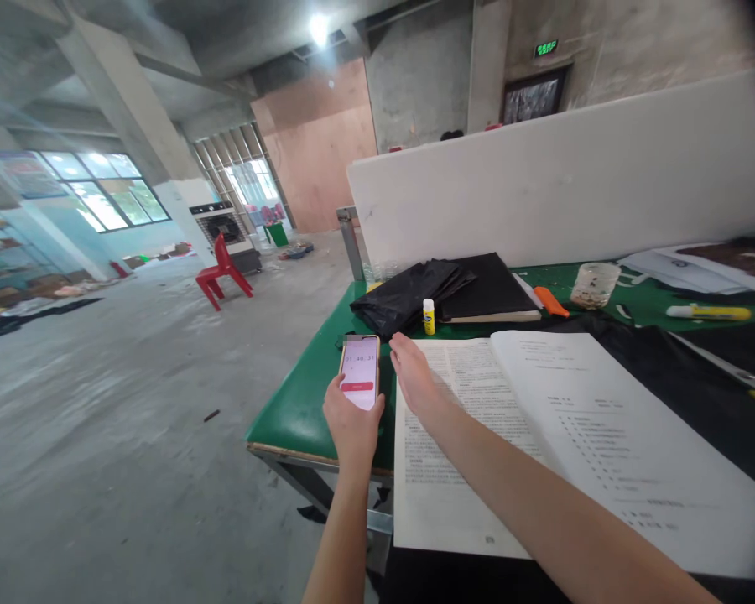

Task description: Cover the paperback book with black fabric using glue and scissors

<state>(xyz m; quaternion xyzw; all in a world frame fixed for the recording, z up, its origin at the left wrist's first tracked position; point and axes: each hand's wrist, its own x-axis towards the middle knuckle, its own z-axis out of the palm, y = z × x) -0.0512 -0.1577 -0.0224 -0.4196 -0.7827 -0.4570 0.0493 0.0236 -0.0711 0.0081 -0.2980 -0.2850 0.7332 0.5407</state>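
My left hand (352, 424) grips the lower end of a smartphone (360, 369) at the left edge of the table. Its lit screen shows running digits and a red button. My right hand (413, 377) reaches over the left page of an open book (453, 495), fingers stretched out and close to the phone's right side, apart from it. Nothing shows in this hand, though its palm side is partly hidden. The book's right page (595, 419) curves up slightly at the spine. Just beyond my right hand stands a glue stick (429, 317) with a white cap.
Black plastic sheets (408, 294) and a dark-covered book (487, 285) lie behind the glue stick. Further right are an orange cutter (550, 302), a clear cup (595, 285), a yellow-white tube (708, 312) and scissors (723, 361). A white board (559, 176) rises along the table's back.
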